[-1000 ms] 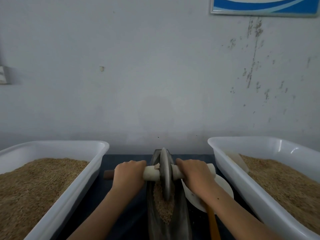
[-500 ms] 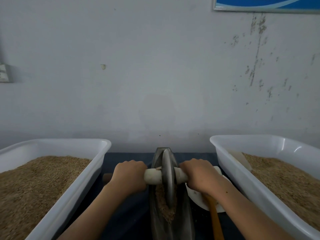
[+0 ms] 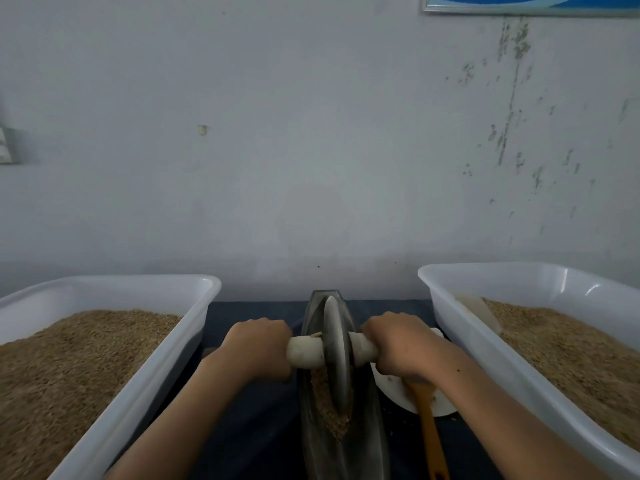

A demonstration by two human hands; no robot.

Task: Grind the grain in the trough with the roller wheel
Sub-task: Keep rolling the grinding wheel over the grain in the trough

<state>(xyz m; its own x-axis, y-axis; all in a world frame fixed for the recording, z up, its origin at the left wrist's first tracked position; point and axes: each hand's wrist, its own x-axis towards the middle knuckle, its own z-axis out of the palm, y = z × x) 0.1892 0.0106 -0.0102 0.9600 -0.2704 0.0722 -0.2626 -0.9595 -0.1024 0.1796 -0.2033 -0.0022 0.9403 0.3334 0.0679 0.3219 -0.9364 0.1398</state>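
Head cam, both my hands wrapped around the roller's handle, wheel sitting in the trough.

Nearest me the grain (image 3: 330, 407) lies piled in the dark metal trough (image 3: 370, 441) against the roller wheel (image 3: 336, 355), which stands upright. My left hand (image 3: 258, 348) and right hand (image 3: 398, 344) each curl tight round the pale handle (image 3: 304, 351), one either side. An orange spoon (image 3: 427, 420) rests on a white plate (image 3: 440, 407) under my right wrist. Grain-filled white tubs sit left (image 3: 166, 344) and right (image 3: 460, 317), wall (image 3: 311, 133) behind.
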